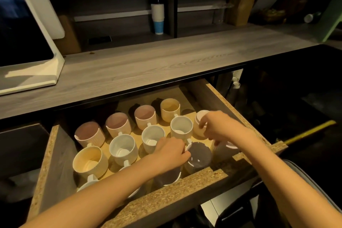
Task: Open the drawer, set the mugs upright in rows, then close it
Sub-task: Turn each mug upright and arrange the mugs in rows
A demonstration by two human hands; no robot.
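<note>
Drawer: we see the chipboard-edged wooden drawer [166, 196] pulled open beneath the grey wood-grain table [148, 61].
Mugs: ceramic mugs stand upright in rows inside the drawer. Three pink ribbed mugs [118, 124] and a yellow glazed mug [170, 109] line its back, three white mugs [123, 147] cross its middle, and a cream-yellow mug [90, 159] sits at its front left.
Left hand: our left hand [170, 152] reaches into the drawer's front right, its fingers [182, 149] curled over the rim of a shadowed grey mug [200, 155], which stands upright.
Right hand: our right hand [216, 126] is by the drawer's right wall, its fingers [202, 123] pinching a pale cream mug [199, 116]. We cannot tell whether this mug is upright or tilted.
Beyond the drawer: a white screen stand [46, 72] rests on the table, above the drawer's left, and a stack of paper cups [157, 18] stands further back.
</note>
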